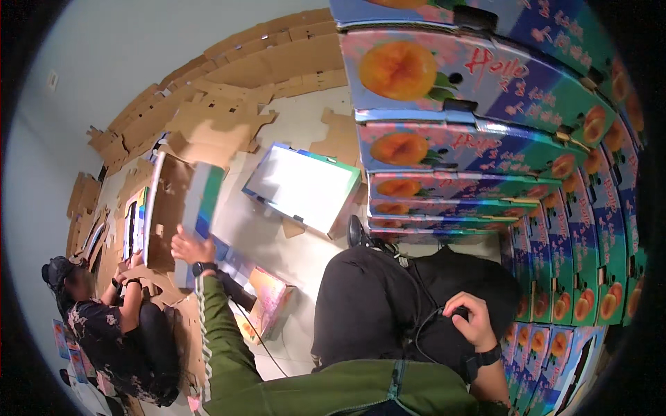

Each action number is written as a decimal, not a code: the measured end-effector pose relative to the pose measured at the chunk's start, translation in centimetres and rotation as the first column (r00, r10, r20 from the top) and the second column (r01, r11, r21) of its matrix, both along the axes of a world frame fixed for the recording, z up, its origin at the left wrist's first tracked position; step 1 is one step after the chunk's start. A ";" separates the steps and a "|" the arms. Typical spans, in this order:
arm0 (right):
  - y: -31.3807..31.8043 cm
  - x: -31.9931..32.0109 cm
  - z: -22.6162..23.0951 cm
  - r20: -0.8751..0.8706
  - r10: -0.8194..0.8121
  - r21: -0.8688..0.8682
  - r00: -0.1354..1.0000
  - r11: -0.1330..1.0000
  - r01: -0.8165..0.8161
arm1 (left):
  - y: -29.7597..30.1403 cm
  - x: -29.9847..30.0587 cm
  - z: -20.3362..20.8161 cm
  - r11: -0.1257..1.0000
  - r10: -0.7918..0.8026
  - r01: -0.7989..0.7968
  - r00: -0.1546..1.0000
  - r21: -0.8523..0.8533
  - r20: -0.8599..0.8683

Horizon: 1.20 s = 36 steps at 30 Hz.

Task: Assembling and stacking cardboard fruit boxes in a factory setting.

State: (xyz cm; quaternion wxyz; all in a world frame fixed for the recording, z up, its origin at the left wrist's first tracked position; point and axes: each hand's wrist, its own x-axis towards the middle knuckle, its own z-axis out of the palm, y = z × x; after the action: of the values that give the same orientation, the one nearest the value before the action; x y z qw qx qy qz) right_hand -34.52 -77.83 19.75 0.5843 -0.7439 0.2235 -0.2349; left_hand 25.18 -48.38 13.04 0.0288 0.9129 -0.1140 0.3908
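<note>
Carton panel (202,197) stands upright on the floor to my left so I can steady it — my left hand (191,248) presses its lower edge, fingers spread, not clamped. My right hand (470,317) rests on my knee, loosely curled over a thin black cable (424,324).

Wearer, as seen from the head camera:

- Sleeves: olive-green long sleeves on both arms, cloth creased; a pale striped band runs along the left sleeve (208,312).
- Left hand (191,247): bare; black wristwatch (204,267) with a dark round face at the wrist.
- Right hand (474,320): bare; black wristband or watch (488,356) at the wrist.
- Trousers (374,305): black, loose cloth over the knees.
- Cable (424,326): thin, black, lying across the trousers near the right hand.
- Shoe (356,231): dark, only partly visible beyond the knee.
</note>
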 end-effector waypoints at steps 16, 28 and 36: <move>-1.3 6.7 -0.6 -0.359 0.015 -0.068 0.933 0.997 -0.042 | -23.5 28.9 1.6 0.862 0.499 -0.502 0.816 0.069 -0.292; 1.1 -0.3 0.8 -0.514 -0.133 -0.103 0.847 0.990 0.093 | -5.0 6.9 -15.0 0.789 0.180 0.538 0.260 0.297 -0.949; 2.5 -2.6 -0.6 -0.439 -0.023 -0.143 0.898 0.989 -0.045 | 1.5 -14.5 -10.5 0.749 -0.094 0.639 0.368 0.178 -0.925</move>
State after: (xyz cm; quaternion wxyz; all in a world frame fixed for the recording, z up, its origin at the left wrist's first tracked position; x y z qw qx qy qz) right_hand -37.16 -75.29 19.16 0.4625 -0.8208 0.3269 -0.0737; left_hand 10.70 -46.92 2.57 -0.0710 0.8956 -0.3923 -0.1975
